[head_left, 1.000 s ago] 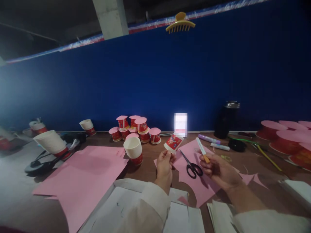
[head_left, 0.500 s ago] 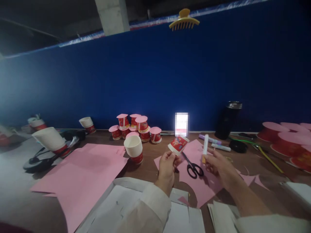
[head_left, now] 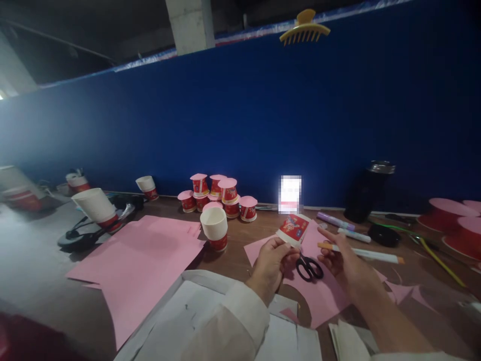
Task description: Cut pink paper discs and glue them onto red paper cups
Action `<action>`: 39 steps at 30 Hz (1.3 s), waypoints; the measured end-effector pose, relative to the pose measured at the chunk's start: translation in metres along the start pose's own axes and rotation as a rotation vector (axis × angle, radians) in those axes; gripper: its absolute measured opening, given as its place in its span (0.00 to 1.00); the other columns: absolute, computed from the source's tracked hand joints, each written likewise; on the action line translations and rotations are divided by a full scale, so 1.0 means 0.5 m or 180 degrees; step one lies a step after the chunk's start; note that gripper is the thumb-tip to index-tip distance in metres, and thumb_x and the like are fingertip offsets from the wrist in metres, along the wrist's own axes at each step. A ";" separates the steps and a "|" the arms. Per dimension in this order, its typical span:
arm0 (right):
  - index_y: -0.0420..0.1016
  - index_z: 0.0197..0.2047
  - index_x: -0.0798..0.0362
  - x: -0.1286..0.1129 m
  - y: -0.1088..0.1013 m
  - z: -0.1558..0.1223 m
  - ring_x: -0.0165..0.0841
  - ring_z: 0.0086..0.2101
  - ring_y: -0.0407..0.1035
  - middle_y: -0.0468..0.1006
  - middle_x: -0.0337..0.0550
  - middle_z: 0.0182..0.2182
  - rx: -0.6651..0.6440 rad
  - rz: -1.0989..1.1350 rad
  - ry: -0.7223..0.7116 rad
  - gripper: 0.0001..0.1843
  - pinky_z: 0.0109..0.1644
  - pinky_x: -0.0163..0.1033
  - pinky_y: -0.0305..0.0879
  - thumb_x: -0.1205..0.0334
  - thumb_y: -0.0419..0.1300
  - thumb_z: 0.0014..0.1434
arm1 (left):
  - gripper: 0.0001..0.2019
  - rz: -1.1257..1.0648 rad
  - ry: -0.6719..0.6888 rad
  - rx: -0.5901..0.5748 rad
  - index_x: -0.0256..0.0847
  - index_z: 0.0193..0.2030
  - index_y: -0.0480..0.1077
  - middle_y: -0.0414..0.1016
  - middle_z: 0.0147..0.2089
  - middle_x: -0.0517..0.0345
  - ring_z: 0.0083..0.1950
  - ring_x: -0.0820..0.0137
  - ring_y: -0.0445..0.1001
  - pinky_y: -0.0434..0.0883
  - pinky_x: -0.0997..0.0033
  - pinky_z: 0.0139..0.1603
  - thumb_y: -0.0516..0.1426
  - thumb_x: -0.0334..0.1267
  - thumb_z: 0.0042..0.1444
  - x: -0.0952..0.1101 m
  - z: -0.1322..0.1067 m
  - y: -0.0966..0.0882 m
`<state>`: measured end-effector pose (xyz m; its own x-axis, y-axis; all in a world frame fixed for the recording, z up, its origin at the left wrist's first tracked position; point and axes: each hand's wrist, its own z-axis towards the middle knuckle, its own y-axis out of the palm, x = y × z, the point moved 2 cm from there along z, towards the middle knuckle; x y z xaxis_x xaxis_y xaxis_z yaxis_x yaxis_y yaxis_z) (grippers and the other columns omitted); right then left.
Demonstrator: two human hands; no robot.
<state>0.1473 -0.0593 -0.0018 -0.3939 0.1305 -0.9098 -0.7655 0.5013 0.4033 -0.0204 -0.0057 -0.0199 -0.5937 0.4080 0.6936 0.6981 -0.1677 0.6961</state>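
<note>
My left hand (head_left: 272,263) pinches a red and white paper cup (head_left: 294,229) by its rim, with the cup tipped over sideways. In my right hand (head_left: 347,265) a white marker pen with orange ends (head_left: 376,255) lies crosswise between the fingers, while the index finger points toward the cup. Black-handled scissors (head_left: 309,268) rest on a cut pink paper sheet (head_left: 323,301) beneath the hands. Left of the cup in hand stands a stack of white and red paper cups (head_left: 214,225).
Small red cups topped with pink discs (head_left: 229,191) are piled at the back. Pink sheets (head_left: 143,250) spread at left. A black flask (head_left: 366,193), a purple marker (head_left: 335,221) and larger red cups with pink tops (head_left: 447,213) stand or lie at right.
The marker pen has swung from upright to nearly level in my right hand. The cup in my left hand has turned slightly. The view has shifted a little left.
</note>
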 end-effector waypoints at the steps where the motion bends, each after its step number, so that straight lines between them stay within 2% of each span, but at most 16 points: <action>1: 0.87 0.46 0.48 -0.005 0.005 -0.004 0.28 0.29 0.70 0.78 0.42 0.32 0.0023 0.0184 0.0111 0.27 0.32 0.31 0.77 0.36 0.71 0.53 | 0.21 -0.0013 -0.0009 -0.0012 0.36 0.35 0.72 0.82 0.31 0.51 0.29 0.73 0.79 0.73 0.78 0.31 0.74 0.40 0.39 0.000 0.000 0.000; 3: 0.86 0.46 0.50 -0.015 0.013 -0.012 0.27 0.27 0.67 0.75 0.41 0.29 0.0051 0.0438 0.0281 0.32 0.31 0.31 0.76 0.30 0.64 0.57 | 0.20 -0.0047 0.0019 -0.0033 0.35 0.36 0.73 0.82 0.32 0.51 0.30 0.73 0.79 0.74 0.78 0.33 0.74 0.38 0.40 0.000 -0.002 0.001; 5: 0.86 0.44 0.52 -0.021 0.019 -0.018 0.25 0.22 0.59 0.66 0.36 0.23 -0.0069 0.0520 0.0311 0.36 0.26 0.31 0.72 0.26 0.60 0.59 | 0.19 -0.0073 0.0082 -0.0073 0.34 0.37 0.74 0.82 0.33 0.51 0.32 0.73 0.80 0.75 0.78 0.36 0.74 0.37 0.40 0.002 -0.004 0.003; 7: 0.85 0.42 0.53 -0.022 0.023 -0.023 0.23 0.18 0.50 0.56 0.30 0.18 -0.0244 0.0458 0.0287 0.38 0.20 0.31 0.64 0.24 0.60 0.56 | 0.17 -0.0069 0.0127 -0.0106 0.34 0.37 0.75 0.82 0.34 0.51 0.34 0.73 0.80 0.76 0.77 0.39 0.74 0.35 0.42 0.003 -0.005 0.004; 8: 0.85 0.41 0.53 -0.022 0.024 -0.026 0.23 0.18 0.48 0.54 0.29 0.18 -0.0313 0.0386 0.0225 0.37 0.20 0.31 0.62 0.24 0.62 0.55 | 0.16 -0.0050 0.0121 -0.0118 0.35 0.37 0.75 0.82 0.35 0.51 0.35 0.72 0.80 0.76 0.77 0.40 0.73 0.34 0.42 0.003 -0.006 0.005; 10: 0.83 0.40 0.51 -0.020 0.028 -0.033 0.23 0.18 0.51 0.59 0.30 0.19 -0.0358 0.0138 -0.0029 0.34 0.20 0.32 0.62 0.26 0.67 0.50 | 0.14 0.0000 0.0077 -0.0107 0.35 0.37 0.75 0.82 0.35 0.52 0.36 0.73 0.80 0.76 0.77 0.41 0.72 0.32 0.45 0.004 -0.007 0.005; 14: 0.80 0.43 0.48 -0.012 0.039 -0.047 0.30 0.27 0.69 0.77 0.39 0.32 -0.0088 -0.0864 -0.0877 0.28 0.28 0.36 0.69 0.36 0.73 0.50 | 0.10 0.0031 0.0001 -0.0024 0.34 0.37 0.75 0.82 0.35 0.51 0.34 0.74 0.80 0.76 0.79 0.39 0.70 0.30 0.49 0.006 -0.009 0.007; 16: 0.79 0.49 0.47 -0.006 0.043 -0.052 0.33 0.33 0.74 0.81 0.43 0.41 0.0095 -0.1218 -0.1060 0.27 0.32 0.38 0.72 0.38 0.71 0.53 | 0.09 0.0020 0.0021 -0.0007 0.33 0.37 0.75 0.82 0.34 0.50 0.34 0.74 0.81 0.76 0.79 0.39 0.69 0.30 0.50 0.007 -0.011 0.010; 19: 0.76 0.58 0.45 0.002 0.044 -0.051 0.37 0.39 0.76 0.80 0.46 0.52 0.0169 -0.1305 -0.1076 0.31 0.38 0.42 0.74 0.39 0.69 0.55 | 0.10 0.0075 0.0028 0.0011 0.33 0.37 0.75 0.82 0.34 0.50 0.33 0.74 0.80 0.76 0.79 0.38 0.69 0.30 0.51 0.007 -0.016 0.013; 21: 0.76 0.59 0.45 0.000 0.039 -0.050 0.38 0.39 0.75 0.80 0.45 0.51 0.0233 -0.1430 -0.1223 0.32 0.41 0.45 0.74 0.37 0.66 0.58 | 0.10 0.0208 -0.0023 0.0071 0.34 0.38 0.74 0.82 0.35 0.49 0.32 0.74 0.80 0.74 0.79 0.34 0.69 0.32 0.51 0.005 -0.018 0.013; 24: 0.81 0.54 0.48 -0.007 0.032 -0.052 0.37 0.35 0.72 0.80 0.43 0.39 0.0408 -0.1754 -0.1580 0.29 0.44 0.47 0.72 0.35 0.57 0.64 | 0.10 0.0547 -0.0138 0.0316 0.37 0.35 0.71 0.82 0.34 0.50 0.28 0.73 0.78 0.71 0.78 0.26 0.69 0.34 0.52 0.001 -0.017 0.009; 27: 0.84 0.50 0.47 -0.014 0.037 -0.062 0.37 0.36 0.72 0.77 0.41 0.32 0.0236 -0.1943 -0.1829 0.27 0.47 0.46 0.71 0.37 0.56 0.65 | 0.11 0.1064 -0.0172 0.0567 0.37 0.30 0.69 0.78 0.29 0.53 0.24 0.74 0.74 0.69 0.76 0.25 0.68 0.35 0.54 0.000 -0.014 0.005; 32: 0.81 0.41 0.47 -0.019 0.052 -0.076 0.36 0.33 0.73 0.78 0.41 0.31 0.0132 -0.1634 -0.1402 0.18 0.37 0.40 0.70 0.42 0.67 0.57 | 0.16 0.1711 -0.0064 0.0789 0.41 0.23 0.67 0.67 0.18 0.63 0.17 0.75 0.63 0.62 0.73 0.23 0.66 0.40 0.58 0.010 -0.022 0.001; 34: 0.78 0.36 0.48 -0.018 0.053 -0.074 0.36 0.32 0.73 0.77 0.41 0.29 0.0071 -0.1472 -0.1297 0.18 0.36 0.40 0.70 0.43 0.70 0.54 | 0.17 0.2140 0.0207 0.0804 0.41 0.22 0.69 0.65 0.16 0.63 0.17 0.73 0.62 0.60 0.72 0.24 0.65 0.44 0.59 0.019 -0.034 0.002; 37: 0.78 0.35 0.49 -0.016 0.051 -0.068 0.33 0.28 0.70 0.77 0.41 0.28 -0.0093 -0.1359 -0.1062 0.22 0.31 0.38 0.67 0.39 0.71 0.52 | 0.15 0.2648 0.0916 0.0560 0.42 0.27 0.75 0.68 0.20 0.61 0.24 0.70 0.68 0.64 0.71 0.31 0.62 0.46 0.62 0.030 -0.052 0.015; 39: 0.78 0.35 0.50 -0.016 0.051 -0.067 0.31 0.25 0.67 0.76 0.39 0.24 -0.0194 -0.1442 -0.0950 0.23 0.28 0.37 0.64 0.37 0.70 0.53 | 0.10 0.2423 0.1170 0.0277 0.42 0.37 0.78 0.72 0.25 0.60 0.28 0.70 0.70 0.66 0.71 0.34 0.61 0.45 0.63 0.028 -0.059 0.027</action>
<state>0.1141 -0.0763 0.0190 0.1369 0.1545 -0.9785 -0.8567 0.5144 -0.0386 -0.0314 -0.0287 0.0048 -0.0314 -0.1082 0.9936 0.9792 -0.2027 0.0089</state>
